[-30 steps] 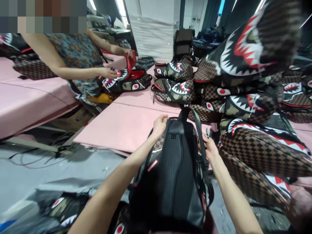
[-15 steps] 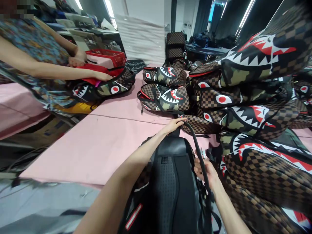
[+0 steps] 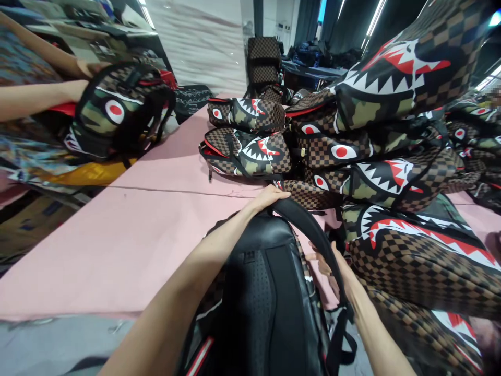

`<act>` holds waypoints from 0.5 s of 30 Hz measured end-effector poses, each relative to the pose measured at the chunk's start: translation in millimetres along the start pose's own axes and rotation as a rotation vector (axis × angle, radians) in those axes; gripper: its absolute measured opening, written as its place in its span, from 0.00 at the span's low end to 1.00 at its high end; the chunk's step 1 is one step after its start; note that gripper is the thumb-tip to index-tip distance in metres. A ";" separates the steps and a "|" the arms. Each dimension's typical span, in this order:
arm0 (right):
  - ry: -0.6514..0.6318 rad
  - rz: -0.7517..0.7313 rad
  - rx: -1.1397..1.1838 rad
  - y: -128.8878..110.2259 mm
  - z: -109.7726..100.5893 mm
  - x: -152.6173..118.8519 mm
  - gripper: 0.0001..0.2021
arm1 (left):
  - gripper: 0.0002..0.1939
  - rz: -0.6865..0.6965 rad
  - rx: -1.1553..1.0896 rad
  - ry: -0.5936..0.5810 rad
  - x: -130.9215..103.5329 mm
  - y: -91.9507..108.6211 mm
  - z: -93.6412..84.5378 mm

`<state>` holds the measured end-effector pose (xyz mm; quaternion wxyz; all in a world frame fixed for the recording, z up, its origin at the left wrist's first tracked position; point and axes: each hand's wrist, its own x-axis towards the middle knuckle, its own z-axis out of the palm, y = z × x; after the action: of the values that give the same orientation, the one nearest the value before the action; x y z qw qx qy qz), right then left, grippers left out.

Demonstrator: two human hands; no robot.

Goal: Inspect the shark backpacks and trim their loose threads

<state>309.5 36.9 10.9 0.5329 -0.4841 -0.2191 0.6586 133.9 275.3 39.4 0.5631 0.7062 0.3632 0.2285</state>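
A black backpack [image 3: 274, 292] lies in front of me, its padded back panel facing up. My left hand [image 3: 273, 195] is closed on the upper end of its black shoulder strap [image 3: 309, 224], lifting the strap into an arch. Behind the strap's right side is my right hand [image 3: 326, 266], fingers curled toward the pack's edge. The strap covers part of that hand, so what it grips is hidden. A webbing loop [image 3: 342, 344] hangs at the strap's lower end.
Checkered shark-print backpacks [image 3: 376, 172] are piled along the right, and two smaller stacked ones [image 3: 254, 151] lie ahead. The pink tabletop [image 3: 117, 245] extends left. Across it, a co-worker's hands [image 3: 78, 89] handle another camouflage-and-checkered backpack [image 3: 113, 115].
The strap has turned to show its wide padded face. A small silvery thing by my right hand is now out of sight. The co-worker's backpack has been raised and tilted up. My view has shifted rightward.
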 end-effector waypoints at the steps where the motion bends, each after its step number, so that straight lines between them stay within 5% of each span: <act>1: 0.025 -0.032 -0.062 -4.1 2.7 -3.1 0.21 | 0.21 -0.003 0.005 0.025 0.7 -0.6 1.7; 8: 0.290 -0.134 -0.283 -19.4 3.6 -13.7 0.17 | 0.19 -0.067 0.059 0.031 3.8 -6.0 4.6; 15: 0.282 0.112 0.121 -10.8 -3.2 -0.9 0.07 | 0.21 -0.083 0.035 -0.036 4.6 -6.6 3.7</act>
<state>317.6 39.1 18.5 0.5489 -0.5501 -0.0746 0.6250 137.8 277.3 31.7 0.5662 0.7041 0.3860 0.1860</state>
